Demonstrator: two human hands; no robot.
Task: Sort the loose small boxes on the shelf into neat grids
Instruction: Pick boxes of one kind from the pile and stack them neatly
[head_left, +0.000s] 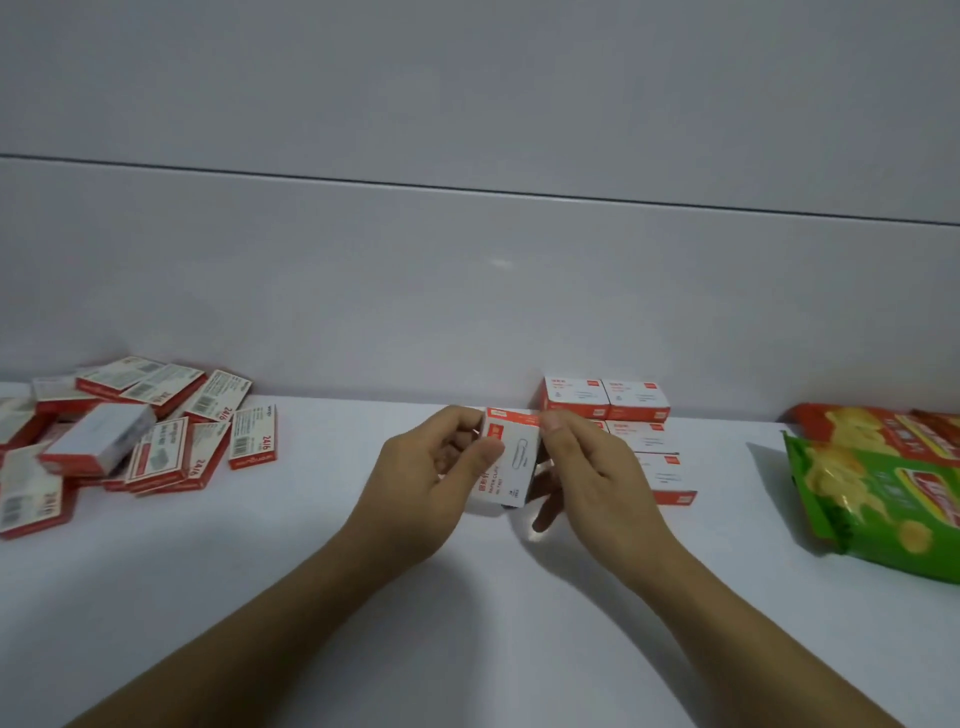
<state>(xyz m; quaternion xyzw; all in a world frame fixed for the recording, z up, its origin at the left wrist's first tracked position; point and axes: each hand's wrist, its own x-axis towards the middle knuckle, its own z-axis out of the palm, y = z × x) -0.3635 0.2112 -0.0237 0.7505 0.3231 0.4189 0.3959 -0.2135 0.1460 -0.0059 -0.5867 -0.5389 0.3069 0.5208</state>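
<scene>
A white and red paper clip box (511, 460) is held up over the white shelf (467, 597) at centre. My left hand (431, 478) grips its left side with curled fingers and thumb. My right hand (587, 473) pinches its top right corner. Just behind and right of my right hand, several matching boxes (631, 405) lie in a tidy block against the wall, partly hidden by that hand. A loose heap of red and white staple boxes (156, 436) lies at the far left.
Green and orange snack bags (883, 488) lie at the right end of the shelf. A pale panelled wall (467, 286) closes off the back.
</scene>
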